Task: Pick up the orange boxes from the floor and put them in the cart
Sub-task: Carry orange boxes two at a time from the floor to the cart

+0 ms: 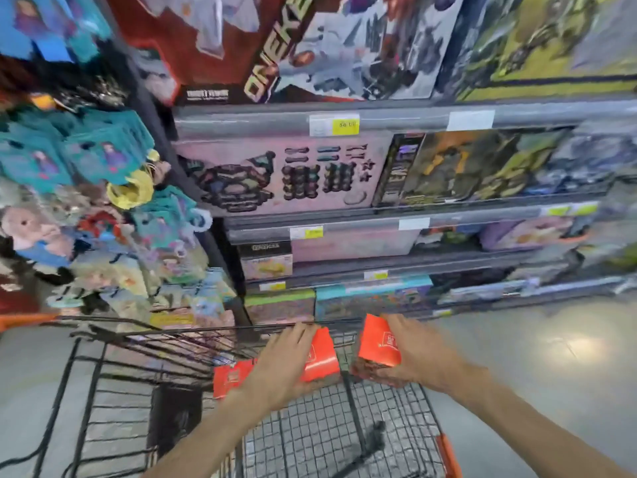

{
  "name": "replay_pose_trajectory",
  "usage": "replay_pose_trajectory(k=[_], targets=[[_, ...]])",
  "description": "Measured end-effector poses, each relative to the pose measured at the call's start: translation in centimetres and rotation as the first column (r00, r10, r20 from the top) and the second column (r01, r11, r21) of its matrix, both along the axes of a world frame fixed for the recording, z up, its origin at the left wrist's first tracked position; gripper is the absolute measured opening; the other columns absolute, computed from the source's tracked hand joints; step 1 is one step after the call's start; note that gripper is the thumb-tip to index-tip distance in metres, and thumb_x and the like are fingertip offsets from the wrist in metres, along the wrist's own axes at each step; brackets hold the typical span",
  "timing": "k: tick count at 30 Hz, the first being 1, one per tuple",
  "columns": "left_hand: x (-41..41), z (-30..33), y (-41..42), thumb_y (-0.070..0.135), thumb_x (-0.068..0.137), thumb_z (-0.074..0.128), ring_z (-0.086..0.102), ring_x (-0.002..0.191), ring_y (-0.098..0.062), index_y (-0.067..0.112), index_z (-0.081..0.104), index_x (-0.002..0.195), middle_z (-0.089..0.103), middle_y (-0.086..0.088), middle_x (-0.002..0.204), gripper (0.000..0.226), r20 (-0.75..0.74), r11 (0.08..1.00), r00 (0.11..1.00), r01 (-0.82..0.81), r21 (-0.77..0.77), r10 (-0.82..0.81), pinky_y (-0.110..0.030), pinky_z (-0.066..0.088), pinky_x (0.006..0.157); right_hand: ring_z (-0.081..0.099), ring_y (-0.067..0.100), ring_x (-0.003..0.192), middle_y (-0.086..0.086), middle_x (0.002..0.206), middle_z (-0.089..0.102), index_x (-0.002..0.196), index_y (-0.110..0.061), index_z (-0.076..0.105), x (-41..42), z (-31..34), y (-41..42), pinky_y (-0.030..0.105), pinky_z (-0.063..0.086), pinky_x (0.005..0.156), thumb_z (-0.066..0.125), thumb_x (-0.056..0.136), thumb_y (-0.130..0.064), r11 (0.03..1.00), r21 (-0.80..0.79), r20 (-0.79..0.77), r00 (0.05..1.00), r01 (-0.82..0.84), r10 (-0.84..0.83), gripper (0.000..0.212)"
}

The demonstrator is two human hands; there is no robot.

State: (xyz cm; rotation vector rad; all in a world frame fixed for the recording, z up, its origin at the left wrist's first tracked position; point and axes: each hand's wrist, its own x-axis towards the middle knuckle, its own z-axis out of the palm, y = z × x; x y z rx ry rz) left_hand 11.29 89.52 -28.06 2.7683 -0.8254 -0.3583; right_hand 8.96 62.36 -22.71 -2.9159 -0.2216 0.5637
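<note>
My left hand [282,360] grips an orange box [322,357] over the wire cart [144,353], inside its basket area. My right hand [413,350] holds a second orange box [377,343], tilted, just right of the first and above the cart's inner divider. A third orange box [229,377] lies in the cart, partly hidden behind my left wrist. The picture is motion-blurred.
Toy shelves [379,215] with boxed sets rise straight ahead beyond the cart. Hanging plush toys and packets [86,208] crowd the left. The cart's orange handle end [448,457] is at the lower right. Grey floor [551,357] lies to the right.
</note>
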Motion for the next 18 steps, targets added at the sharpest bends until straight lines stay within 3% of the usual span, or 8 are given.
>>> replay_pose_trajectory(k=[3, 5, 9, 13, 18], targets=[[1.1, -5.5, -1.4, 0.078, 0.078, 0.058, 0.038, 0.134, -0.025, 0.02, 0.014, 0.155, 0.032, -0.001, 0.149, 0.106, -0.032, 0.999, 0.999, 0.031, 0.037, -0.03, -0.042, 0.031, 0.112, 0.043, 0.022, 0.137, -0.002, 0.151, 0.043, 0.153, -0.02, 0.023, -0.7, -4.5, -1.2, 0.041, 0.036, 0.112, 0.02, 0.049, -0.109, 0.998, 0.03, -0.034, 0.998, 0.051, -0.049, 0.137], [1.7, -8.3, -2.3, 0.065, 0.08, 0.067, 0.034, 0.137, -0.025, 0.019, 0.012, 0.156, 0.031, -0.001, 0.15, 0.104, -0.053, 0.997, 0.997, 0.059, 0.056, -0.056, -0.041, 0.026, 0.116, 0.046, 0.021, 0.134, -0.002, 0.146, 0.047, 0.152, -0.02, 0.026, -1.2, -7.7, -1.9, 0.042, 0.038, 0.11, 0.013, 0.051, -0.109, 0.998, 0.016, -0.02, 0.998, 0.054, -0.054, 0.135], [2.8, -13.1, -3.9, 0.053, 0.078, 0.077, 0.032, 0.14, -0.025, 0.02, 0.011, 0.155, 0.029, -0.001, 0.153, 0.107, -0.062, 0.996, 0.995, 0.085, 0.04, -0.083, -0.04, 0.023, 0.12, 0.055, 0.023, 0.125, -0.002, 0.135, 0.057, 0.142, -0.019, 0.042, -2.2, -12.8, -3.2, 0.043, 0.044, 0.103, 0.029, 0.067, -0.103, 0.999, 0.027, 0.057, 0.997, 0.043, -0.045, 0.114], [3.7, -17.7, -5.1, 0.049, 0.071, 0.082, 0.041, 0.13, -0.021, 0.021, 0.017, 0.153, 0.036, 0.002, 0.148, 0.108, -0.042, 0.995, 0.996, 0.085, 0.044, -0.083, -0.037, 0.031, 0.114, 0.054, 0.024, 0.128, 0.0, 0.138, 0.056, 0.145, -0.021, 0.037, -2.0, -15.7, -3.6, 0.041, 0.044, 0.106, 0.045, 0.071, -0.086, 1.0, 0.024, 0.044, 0.999, -0.016, 0.015, 0.098], [4.1, -21.9, -5.3, 0.049, 0.077, 0.079, 0.036, 0.136, -0.022, 0.02, 0.008, 0.155, 0.032, 0.001, 0.151, 0.11, -0.032, 0.995, 0.999, 0.038, 0.095, -0.035, -0.04, 0.027, 0.117, 0.056, 0.025, 0.123, 0.0, 0.134, 0.057, 0.143, -0.019, 0.038, -0.4, -19.3, -3.6, 0.041, 0.045, 0.107, 0.072, 0.07, -0.069, 0.995, -0.007, 0.052, 0.993, -0.102, 0.103, 0.095]])
